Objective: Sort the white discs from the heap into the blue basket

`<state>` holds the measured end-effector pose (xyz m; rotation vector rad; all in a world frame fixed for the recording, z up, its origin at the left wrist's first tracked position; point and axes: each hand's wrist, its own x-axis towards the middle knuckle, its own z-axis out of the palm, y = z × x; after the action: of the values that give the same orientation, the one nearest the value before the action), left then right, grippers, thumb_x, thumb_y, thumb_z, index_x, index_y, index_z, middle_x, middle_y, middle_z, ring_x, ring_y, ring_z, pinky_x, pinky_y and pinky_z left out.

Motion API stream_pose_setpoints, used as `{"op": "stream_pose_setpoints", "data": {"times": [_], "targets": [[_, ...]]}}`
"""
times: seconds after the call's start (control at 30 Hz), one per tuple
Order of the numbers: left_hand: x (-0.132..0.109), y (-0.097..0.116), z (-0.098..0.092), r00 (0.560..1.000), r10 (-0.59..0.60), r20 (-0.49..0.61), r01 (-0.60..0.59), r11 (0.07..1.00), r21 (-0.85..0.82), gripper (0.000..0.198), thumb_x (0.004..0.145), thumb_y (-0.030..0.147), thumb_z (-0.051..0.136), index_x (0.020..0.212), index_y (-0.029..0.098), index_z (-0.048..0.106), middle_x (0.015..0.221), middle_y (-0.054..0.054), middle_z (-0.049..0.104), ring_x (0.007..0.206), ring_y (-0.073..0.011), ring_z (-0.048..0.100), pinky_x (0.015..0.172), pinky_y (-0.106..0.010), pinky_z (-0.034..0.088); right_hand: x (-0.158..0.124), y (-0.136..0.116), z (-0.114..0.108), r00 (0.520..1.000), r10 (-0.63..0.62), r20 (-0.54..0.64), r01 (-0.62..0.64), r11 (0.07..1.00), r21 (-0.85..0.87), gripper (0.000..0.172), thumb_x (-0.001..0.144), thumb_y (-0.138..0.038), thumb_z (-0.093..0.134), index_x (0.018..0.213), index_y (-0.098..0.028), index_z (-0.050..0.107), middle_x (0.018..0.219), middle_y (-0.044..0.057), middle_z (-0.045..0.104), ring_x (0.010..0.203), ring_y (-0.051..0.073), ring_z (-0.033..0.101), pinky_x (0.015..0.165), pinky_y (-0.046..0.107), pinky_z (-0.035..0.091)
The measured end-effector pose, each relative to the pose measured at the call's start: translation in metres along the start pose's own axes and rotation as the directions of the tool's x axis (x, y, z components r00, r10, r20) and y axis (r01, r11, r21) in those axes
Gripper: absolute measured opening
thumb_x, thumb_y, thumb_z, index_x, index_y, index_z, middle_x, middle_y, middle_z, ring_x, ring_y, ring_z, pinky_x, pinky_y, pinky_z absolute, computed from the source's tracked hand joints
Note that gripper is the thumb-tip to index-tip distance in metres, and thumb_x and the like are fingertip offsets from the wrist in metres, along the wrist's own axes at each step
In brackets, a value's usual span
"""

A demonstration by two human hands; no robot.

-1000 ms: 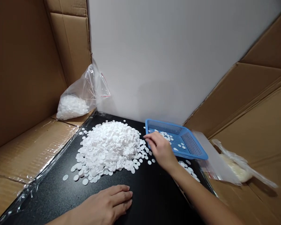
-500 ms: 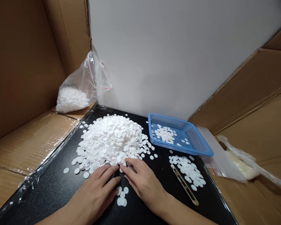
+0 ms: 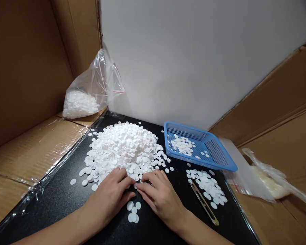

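Note:
A large heap of thin white discs lies on the black tabletop. At its near edge is my left hand, fingers bent over the closest discs, thumb and index finger apart. My right hand faces it from the other side, fingers curled, with a small white disc at the pinched fingertips. Its inner fingers are partly hidden. Between my wrists rests a small cluster of discs, touched by neither hand. Metal tweezers lie to the right, beside a flat spread of discs.
A blue perforated basket holding some discs stands at the back right. A clear bag of white pieces leans in the left corner. Another plastic bag lies on cardboard at right. Cardboard walls and a white panel enclose the table.
Both hands have shifted slightly and their fingers are more curled. A disc now shows at my right fingertips. The whole view has moved a little.

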<state>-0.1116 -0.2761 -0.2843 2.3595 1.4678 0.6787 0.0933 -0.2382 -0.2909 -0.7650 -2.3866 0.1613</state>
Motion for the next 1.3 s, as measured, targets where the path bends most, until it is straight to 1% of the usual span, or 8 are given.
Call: {"op": "stream_pose_setpoints", "data": {"times": [0.17, 0.33, 0.47, 0.63, 0.87, 0.97, 1.1, 1.3], "targets": [[0.012, 0.004, 0.000, 0.997, 0.064, 0.053, -0.071, 0.986, 0.148, 0.012, 0.084, 0.017, 0.075, 0.087, 0.021, 0.064, 0.087, -0.001, 0.062, 0.081, -0.0221, 0.056, 0.070, -0.033, 0.041, -0.014, -0.003, -0.007, 0.999, 0.023, 0.031, -0.025, 0.998, 0.049, 0.008, 0.093, -0.014, 0.065, 0.088, -0.021, 0.066, 0.082, 0.001, 0.066, 0.076, 0.018, 0.055, 0.069, 0.032, 0.037], [0.016, 0.004, -0.001, 0.990, 0.133, 0.041, -0.139, 0.962, 0.235, 0.009, 0.091, 0.016, 0.067, 0.084, 0.020, 0.065, 0.082, -0.002, 0.062, 0.079, -0.0218, 0.053, 0.069, -0.034, 0.037, -0.018, -0.002, -0.014, 0.997, 0.058, 0.053, -0.064, 0.990, 0.125, 0.011, 0.091, -0.012, 0.062, 0.084, -0.020, 0.062, 0.078, 0.000, 0.063, 0.073, 0.016, 0.054, 0.069, 0.032, 0.034], [0.015, 0.003, 0.001, 0.991, 0.133, 0.002, -0.132, 0.982, 0.132, 0.013, 0.093, 0.012, 0.061, 0.084, 0.022, 0.063, 0.081, 0.000, 0.060, 0.079, -0.0207, 0.052, 0.069, -0.033, 0.037, -0.015, 0.000, -0.015, 0.992, 0.105, 0.070, -0.113, 0.987, 0.118, 0.013, 0.089, -0.018, 0.068, 0.079, -0.020, 0.060, 0.079, 0.000, 0.063, 0.074, 0.016, 0.055, 0.071, 0.032, 0.035], [0.015, 0.006, 0.004, 0.996, 0.090, 0.005, -0.090, 0.993, 0.076, 0.020, 0.086, 0.003, 0.060, 0.080, 0.022, 0.059, 0.085, 0.001, 0.059, 0.081, -0.0195, 0.051, 0.073, -0.033, 0.036, -0.014, -0.001, -0.009, 0.986, 0.143, 0.090, -0.148, 0.988, 0.051, 0.010, 0.089, -0.017, 0.073, 0.094, -0.023, 0.066, 0.083, 0.000, 0.065, 0.078, 0.017, 0.059, 0.073, 0.032, 0.038], [0.011, 0.005, 0.000, 0.996, 0.081, 0.044, -0.083, 0.996, 0.041, 0.017, 0.089, 0.007, 0.059, 0.080, 0.021, 0.058, 0.085, 0.001, 0.060, 0.083, -0.0191, 0.053, 0.075, -0.033, 0.036, -0.010, -0.001, -0.014, 0.967, 0.173, 0.187, -0.196, 0.974, 0.117, 0.014, 0.086, -0.016, 0.076, 0.083, -0.021, 0.064, 0.081, -0.001, 0.064, 0.079, 0.018, 0.059, 0.074, 0.032, 0.037], [0.005, -0.001, -0.004, 0.999, 0.011, 0.030, -0.009, 0.998, -0.064, 0.020, 0.085, 0.006, 0.062, 0.091, 0.025, 0.060, 0.091, 0.002, 0.062, 0.087, -0.0203, 0.055, 0.077, -0.032, 0.039, -0.006, -0.001, -0.014, 0.970, 0.186, 0.157, -0.204, 0.973, 0.105, 0.010, 0.090, -0.015, 0.071, 0.087, -0.021, 0.065, 0.083, 0.000, 0.064, 0.080, 0.018, 0.059, 0.075, 0.033, 0.036], [-0.003, -0.008, -0.009, 0.994, -0.087, 0.063, 0.097, 0.978, -0.184, 0.040, 0.081, 0.004, 0.066, 0.111, 0.030, 0.060, 0.102, 0.001, 0.065, 0.096, -0.0222, 0.059, 0.082, -0.032, 0.044, 0.000, -0.002, -0.006, 0.977, 0.168, 0.132, -0.179, 0.981, 0.073, 0.013, 0.090, -0.018, 0.073, 0.101, -0.024, 0.068, 0.086, 0.001, 0.066, 0.082, 0.019, 0.060, 0.076, 0.034, 0.036], [-0.002, -0.007, -0.010, 0.993, -0.068, 0.092, 0.080, 0.988, -0.129, 0.030, 0.086, 0.001, 0.059, 0.100, 0.026, 0.063, 0.096, 0.000, 0.066, 0.094, -0.0217, 0.061, 0.081, -0.032, 0.045, 0.006, -0.004, 0.005, 0.981, 0.154, 0.120, -0.158, 0.987, 0.019, 0.010, 0.087, -0.021, 0.077, 0.090, -0.022, 0.067, 0.083, 0.000, 0.065, 0.081, 0.019, 0.058, 0.075, 0.034, 0.033]]}}
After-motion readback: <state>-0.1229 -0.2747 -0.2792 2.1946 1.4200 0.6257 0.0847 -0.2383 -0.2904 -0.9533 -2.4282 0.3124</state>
